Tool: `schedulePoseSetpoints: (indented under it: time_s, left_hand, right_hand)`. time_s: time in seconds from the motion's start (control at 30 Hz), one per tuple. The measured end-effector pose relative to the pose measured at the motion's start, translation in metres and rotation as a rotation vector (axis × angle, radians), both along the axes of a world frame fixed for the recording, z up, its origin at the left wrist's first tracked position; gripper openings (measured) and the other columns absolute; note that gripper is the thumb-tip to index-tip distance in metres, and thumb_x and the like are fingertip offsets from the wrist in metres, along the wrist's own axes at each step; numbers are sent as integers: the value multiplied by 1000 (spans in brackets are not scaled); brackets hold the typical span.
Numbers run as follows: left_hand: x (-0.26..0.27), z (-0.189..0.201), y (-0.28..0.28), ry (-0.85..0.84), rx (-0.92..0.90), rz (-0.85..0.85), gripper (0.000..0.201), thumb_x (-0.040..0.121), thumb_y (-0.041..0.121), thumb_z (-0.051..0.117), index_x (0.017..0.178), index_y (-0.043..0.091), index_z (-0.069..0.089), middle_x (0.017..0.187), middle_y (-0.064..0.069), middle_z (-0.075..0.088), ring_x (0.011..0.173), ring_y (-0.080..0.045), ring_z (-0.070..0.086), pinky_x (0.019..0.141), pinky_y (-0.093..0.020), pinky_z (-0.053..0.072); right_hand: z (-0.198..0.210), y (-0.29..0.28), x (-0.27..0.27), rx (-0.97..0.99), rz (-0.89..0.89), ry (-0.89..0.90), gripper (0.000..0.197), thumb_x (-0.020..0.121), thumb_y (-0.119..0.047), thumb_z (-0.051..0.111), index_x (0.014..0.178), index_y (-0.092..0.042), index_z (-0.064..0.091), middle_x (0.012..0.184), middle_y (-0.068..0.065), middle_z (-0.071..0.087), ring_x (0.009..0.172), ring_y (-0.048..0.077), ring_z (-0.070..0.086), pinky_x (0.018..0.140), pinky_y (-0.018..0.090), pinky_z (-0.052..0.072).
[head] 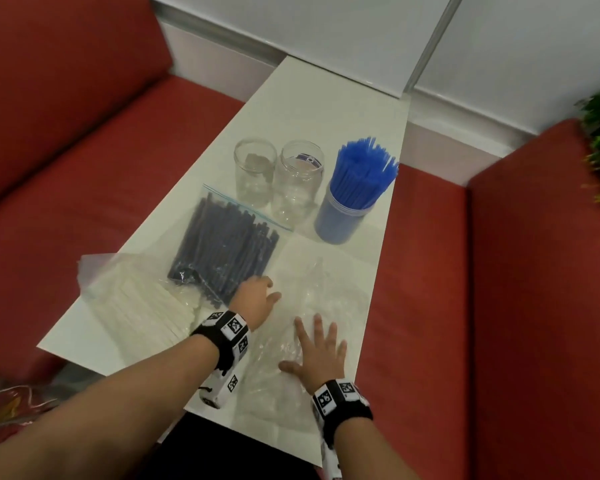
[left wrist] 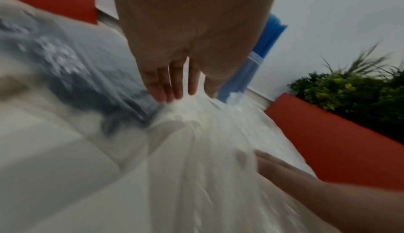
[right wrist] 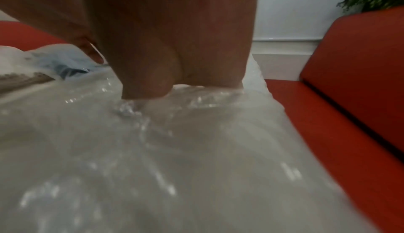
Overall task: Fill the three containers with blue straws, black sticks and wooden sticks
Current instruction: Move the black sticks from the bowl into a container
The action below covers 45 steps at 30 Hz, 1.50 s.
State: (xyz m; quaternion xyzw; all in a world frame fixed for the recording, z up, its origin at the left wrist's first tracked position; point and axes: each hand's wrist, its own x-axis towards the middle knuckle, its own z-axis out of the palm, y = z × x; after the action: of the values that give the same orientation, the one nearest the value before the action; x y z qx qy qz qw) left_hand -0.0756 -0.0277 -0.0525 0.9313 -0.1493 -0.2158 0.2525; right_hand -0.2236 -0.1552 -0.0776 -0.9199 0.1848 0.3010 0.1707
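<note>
While both wrist views are blurring into smeared plastic, only the head view is showing the layout clearly. Blue straws (head: 362, 171) are standing fanned in a container (head: 340, 220) at the table's (head: 326, 102) far right; two clear jars (head: 255, 171) (head: 300, 178) are sitting empty at its 9 o'clock. A zip bag of black sticks (head: 224, 247) is lying at 12 o'clock from the left hand (head: 255, 299), whose fingertips (left wrist: 174, 89) are touching crumpled clear plastic (head: 312, 296), fingers relaxed, gripping nothing. Pale wooden sticks (head: 142, 303), washed out and hard to distinguish, are lying at that hand's 9 o'clock. The right hand (head: 317, 351) is pressing flat on the plastic, fingers spread.
</note>
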Motion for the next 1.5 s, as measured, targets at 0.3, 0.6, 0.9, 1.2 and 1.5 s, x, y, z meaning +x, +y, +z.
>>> schedulePoseSetpoints:
  time_s: [0.3,0.6,0.9,1.2,1.5]
  left_hand:
    - [154,26,104,10,179,444,69,99,41,53,152,5,25,156,-27,26,143,-45,27,111,-52,30]
    - [147,48,124,287,-620,157,31,88,5,69,117,11,71,90,-8,63,85,-17,60,71,-19,45]
    - [90,113,140,436,-698,-380,63,78,-23,60,62,36,77,110,11,63,102,9,59,89,-8,41]
    - [81,137,121,487,-501,-796,25,84,19,78,110,19,77,142,29,39,137,6,34,111,-14,30]
    - [88,185,92,385,-593,-175,49,83,66,64,104,23,72,94,-3,74,79,-17,72,61,-29,58]
  right_hand:
    - [54,25,82,242,-323,-617,27,98,-14,51,121,-22,64,100,-2,59,88,13,57,78,25,42]
    - [67,71,153,833,-776,-526,18,102,-11,50,117,-13,60,114,15,64,76,22,64,56,27,53]
    - [153,48,182,995,-1106,-429,65,74,-67,73,106,-11,64,94,11,75,78,24,73,73,38,63]
    - [171,50,154,800,-1040,-577,15,86,-2,62,73,1,65,66,13,62,70,26,60,60,30,52]
    - [206,73,135,1059,-734,-679,9,93,-2,59,87,-8,63,77,8,70,71,19,69,67,32,59]
